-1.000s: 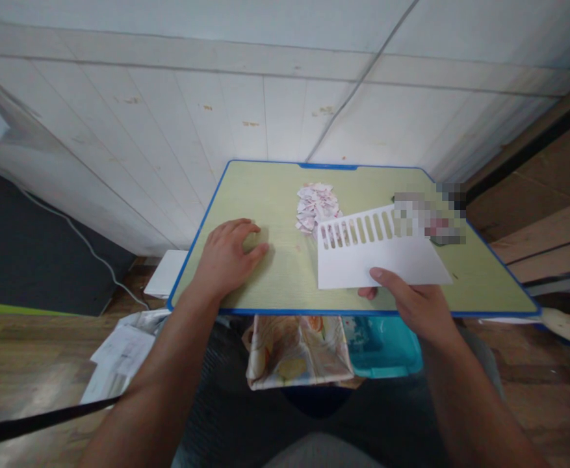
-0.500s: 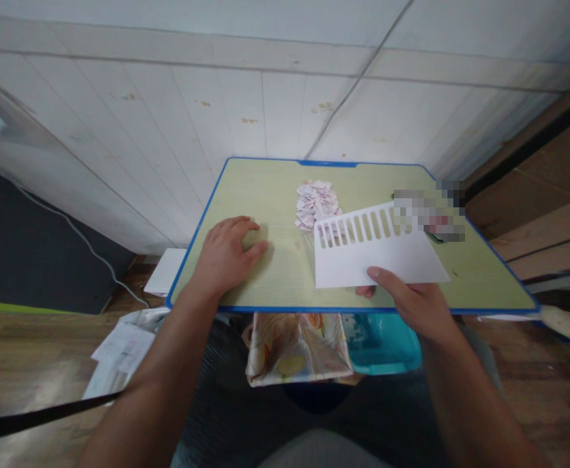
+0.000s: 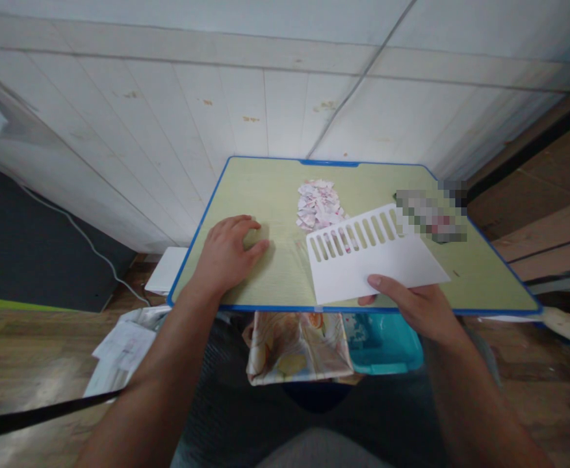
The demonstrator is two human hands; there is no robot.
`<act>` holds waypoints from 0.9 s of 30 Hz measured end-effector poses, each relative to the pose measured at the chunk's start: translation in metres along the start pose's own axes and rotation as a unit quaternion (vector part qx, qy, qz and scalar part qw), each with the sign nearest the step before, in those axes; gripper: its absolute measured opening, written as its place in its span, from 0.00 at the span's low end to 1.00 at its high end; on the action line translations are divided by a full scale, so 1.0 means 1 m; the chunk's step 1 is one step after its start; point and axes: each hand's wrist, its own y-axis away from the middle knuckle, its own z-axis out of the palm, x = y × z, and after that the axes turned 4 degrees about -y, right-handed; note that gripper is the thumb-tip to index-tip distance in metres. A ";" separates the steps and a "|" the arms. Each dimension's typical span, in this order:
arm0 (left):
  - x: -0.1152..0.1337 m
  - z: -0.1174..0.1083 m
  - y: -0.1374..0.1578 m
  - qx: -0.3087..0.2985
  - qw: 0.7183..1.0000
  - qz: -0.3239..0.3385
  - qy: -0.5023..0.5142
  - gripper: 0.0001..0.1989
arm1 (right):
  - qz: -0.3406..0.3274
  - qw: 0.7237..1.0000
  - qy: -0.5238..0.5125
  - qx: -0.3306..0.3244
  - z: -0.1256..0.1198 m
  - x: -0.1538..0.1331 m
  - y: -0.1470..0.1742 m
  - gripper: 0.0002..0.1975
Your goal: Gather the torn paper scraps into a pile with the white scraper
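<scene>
the right hand [image 3: 418, 305] is closed on the near edge of a white slotted sheet [image 3: 346, 273], thumb on top and fingers underneath, holding it over the right half of the pale green surface [image 3: 260, 188]. the sheet sits slightly askew, its row of slots along the far side, and pinkish patches show through a few slots toward the left end. just beyond that end, a heap of torn paper scraps [image 3: 318, 203] lies near the middle of the surface. the left hand [image 3: 229, 253] is open at the left side, fingers loosely bent and thumb parted from them, well apart from the sheet. a blurred-out item [image 3: 431, 218] lies at the far right. below the near edge, a container lined with patterned cloth [image 3: 299, 376] stands beside a turquoise bin [image 3: 387, 369].
</scene>
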 end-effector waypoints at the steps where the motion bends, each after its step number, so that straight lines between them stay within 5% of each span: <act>1: 0.000 0.000 0.000 0.000 1.000 0.000 0.000 0.19 | 0.003 1.000 -0.001 -0.001 -0.001 0.001 0.000 0.24; 6: -0.001 0.001 0.001 0.002 1.000 0.000 -0.001 0.19 | -0.005 1.000 0.023 -0.009 -0.006 -0.002 -0.002 0.27; 17: 0.002 -0.001 0.001 0.000 1.000 0.000 0.000 0.18 | 0.027 0.990 -0.041 0.132 0.017 -0.004 -0.024 0.16; 27: 0.005 -0.003 0.002 -0.009 1.000 -0.006 0.002 0.18 | 0.068 0.996 -0.028 0.042 0.052 -0.010 -0.056 0.29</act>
